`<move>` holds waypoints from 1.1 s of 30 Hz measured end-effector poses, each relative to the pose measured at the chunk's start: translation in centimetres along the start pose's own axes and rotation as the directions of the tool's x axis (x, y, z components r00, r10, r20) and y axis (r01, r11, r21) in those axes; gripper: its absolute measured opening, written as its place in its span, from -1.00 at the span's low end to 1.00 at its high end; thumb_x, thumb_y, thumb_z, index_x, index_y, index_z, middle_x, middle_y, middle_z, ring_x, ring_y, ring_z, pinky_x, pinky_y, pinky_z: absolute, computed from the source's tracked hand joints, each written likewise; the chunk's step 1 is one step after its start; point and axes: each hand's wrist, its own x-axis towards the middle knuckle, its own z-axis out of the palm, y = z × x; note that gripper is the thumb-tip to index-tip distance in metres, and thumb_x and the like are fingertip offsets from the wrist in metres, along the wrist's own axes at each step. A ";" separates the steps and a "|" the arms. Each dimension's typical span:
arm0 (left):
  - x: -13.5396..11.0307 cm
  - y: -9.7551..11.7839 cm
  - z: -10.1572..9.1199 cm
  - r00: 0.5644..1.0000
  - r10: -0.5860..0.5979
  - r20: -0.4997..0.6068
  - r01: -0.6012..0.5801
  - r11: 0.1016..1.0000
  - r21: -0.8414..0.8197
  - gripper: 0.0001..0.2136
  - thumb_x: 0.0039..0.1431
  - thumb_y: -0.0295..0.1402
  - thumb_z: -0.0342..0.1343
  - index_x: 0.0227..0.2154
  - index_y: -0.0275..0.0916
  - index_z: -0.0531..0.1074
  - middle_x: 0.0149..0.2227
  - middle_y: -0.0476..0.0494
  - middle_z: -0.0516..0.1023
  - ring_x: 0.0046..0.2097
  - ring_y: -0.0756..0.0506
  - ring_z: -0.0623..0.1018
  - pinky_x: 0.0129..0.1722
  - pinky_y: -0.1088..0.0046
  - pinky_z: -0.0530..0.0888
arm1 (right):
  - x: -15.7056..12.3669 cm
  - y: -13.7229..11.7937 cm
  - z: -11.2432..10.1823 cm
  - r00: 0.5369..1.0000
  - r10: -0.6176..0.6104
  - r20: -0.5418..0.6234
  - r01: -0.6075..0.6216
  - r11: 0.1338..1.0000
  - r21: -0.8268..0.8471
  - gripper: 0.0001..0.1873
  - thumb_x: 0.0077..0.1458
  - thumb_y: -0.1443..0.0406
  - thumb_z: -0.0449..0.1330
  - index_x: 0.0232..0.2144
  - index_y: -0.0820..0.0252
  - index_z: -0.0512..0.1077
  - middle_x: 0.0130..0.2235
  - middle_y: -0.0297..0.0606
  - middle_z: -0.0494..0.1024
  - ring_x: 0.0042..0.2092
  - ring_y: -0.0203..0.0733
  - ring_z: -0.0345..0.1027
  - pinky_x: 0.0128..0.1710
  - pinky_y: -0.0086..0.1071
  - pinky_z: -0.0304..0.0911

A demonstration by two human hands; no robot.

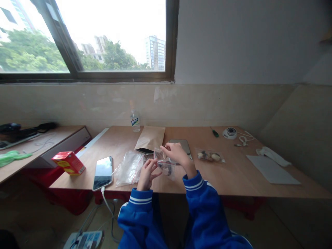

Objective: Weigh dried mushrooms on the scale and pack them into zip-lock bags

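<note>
My left hand [148, 173] and my right hand [176, 154] both pinch a small clear zip bag [166, 165] with dark and pale bits inside, held just above the wooden table [233, 176]. The right hand grips the bag's top edge; the left hand's fingertips close on its lower left side. A pile of empty clear zip bags [129, 168] lies left of my hands. A filled clear bag [209, 156] lies to the right. A brown paper pouch [150, 139] lies behind my hands, with a grey flat device [181, 144] beside it.
A phone [103, 172] on a cable lies at the table's front left, beside a red and yellow box [68, 162]. A water bottle [135, 121] stands by the wall. A white round camera [229, 132], cable, cloth [271, 154] and grey sheet [272, 169] sit at right.
</note>
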 end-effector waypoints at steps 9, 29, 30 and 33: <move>0.2 -0.1 -0.2 0.995 -0.092 0.045 0.098 0.984 -0.150 -0.85 -0.03 -0.35 0.20 -0.39 -0.23 0.37 -0.23 -0.12 0.48 -0.21 -0.08 0.52 -0.20 0.12 0.55 | 0.0 0.2 0.0 0.980 -0.066 -0.189 0.086 0.991 0.103 -0.75 0.18 0.14 0.06 -0.23 0.16 0.41 -0.30 -0.28 0.50 -0.21 -0.18 0.35 -0.08 -0.23 0.06; 1.2 -0.5 -0.4 0.888 0.452 -0.087 -0.420 0.873 0.248 -0.62 0.01 -0.09 0.17 -0.14 -0.17 0.42 -0.03 -0.14 0.47 0.06 -0.14 0.40 0.03 0.38 0.32 | -5.3 2.0 1.9 0.985 0.070 -0.158 0.060 0.719 0.692 -0.54 0.22 0.02 -0.04 -0.02 0.12 0.41 -0.15 -0.21 0.59 -0.15 -0.12 0.48 -0.08 -0.29 0.30; 1.2 -0.6 -0.3 0.902 0.424 -0.075 -0.400 0.890 0.220 -0.59 0.01 -0.08 0.16 -0.11 -0.16 0.41 -0.04 -0.14 0.48 0.04 -0.14 0.42 0.01 0.39 0.33 | -5.7 2.1 2.2 0.985 0.084 -0.152 0.052 0.692 0.720 -0.53 0.22 0.02 -0.05 0.00 0.14 0.40 -0.15 -0.20 0.59 -0.14 -0.12 0.48 -0.06 -0.28 0.30; 1.4 -1.1 0.0 0.943 0.320 -0.089 -0.307 0.942 0.134 -0.56 0.00 -0.03 0.16 -0.11 -0.18 0.40 -0.11 -0.15 0.52 -0.07 -0.11 0.49 -0.12 0.43 0.39 | -6.5 2.6 3.2 0.979 0.130 -0.159 0.046 0.613 0.789 -0.53 0.22 0.02 -0.06 0.00 0.16 0.36 -0.09 -0.17 0.56 -0.06 -0.12 0.44 -0.01 -0.27 0.29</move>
